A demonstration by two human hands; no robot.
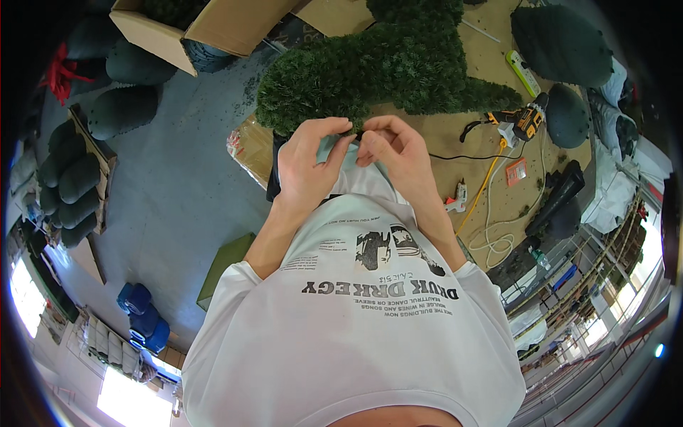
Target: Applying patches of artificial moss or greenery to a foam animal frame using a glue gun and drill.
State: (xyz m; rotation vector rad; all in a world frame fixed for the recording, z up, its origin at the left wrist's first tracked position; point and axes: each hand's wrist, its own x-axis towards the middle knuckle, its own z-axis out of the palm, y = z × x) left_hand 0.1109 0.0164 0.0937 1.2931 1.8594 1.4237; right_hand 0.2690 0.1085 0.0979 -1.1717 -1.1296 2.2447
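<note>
Both of my hands meet fingertip to fingertip in front of my white shirt, just below the near edge of a large, dense green artificial-foliage shape (356, 71). My left hand (307, 160) is closed in a pinch at a small sprig of green foliage (356, 126). Thumb and curled fingers of my right hand (398, 153) close on the sprig from the other side. Its lower end is hidden by the fingertips, and I cannot tell whether it is joined to the big shape behind.
On the tan board at right are a yellow-black cordless drill (528, 122), a glue gun (457, 198), a red packet (516, 171), a yellow cord (488, 186) and a coiled white cable (498, 245). Dark rounded forms (562, 43) stand beyond. An open cardboard box (228, 25) sits at upper left.
</note>
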